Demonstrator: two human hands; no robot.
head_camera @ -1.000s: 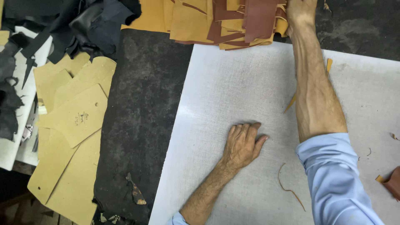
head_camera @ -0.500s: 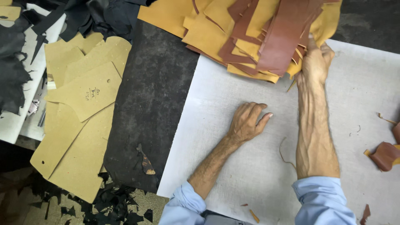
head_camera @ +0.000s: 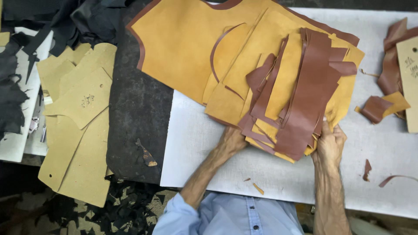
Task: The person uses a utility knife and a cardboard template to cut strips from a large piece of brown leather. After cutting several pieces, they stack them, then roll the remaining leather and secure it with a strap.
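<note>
A stack of tan and reddish-brown leather pieces (head_camera: pixel 278 87) lies on the white cutting board (head_camera: pixel 196 148) covering the table. The right hand (head_camera: pixel 329 146) grips its near edge; the left hand (head_camera: pixel 230 141) is tucked under it, grip hidden. Tan cardboard patterns (head_camera: pixel 78 117) lie well left.

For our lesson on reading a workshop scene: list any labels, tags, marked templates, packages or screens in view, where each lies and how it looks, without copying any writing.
Cardboard pattern template: left side, atop a stack of similar tan boards; angular shape, handwritten marks, small punched hole.
Pale card template: right edge on the white cutting board, partly cut off by the frame; cream, rectangular, handwritten marks.
Packages, signs, screens: none visible.
</note>
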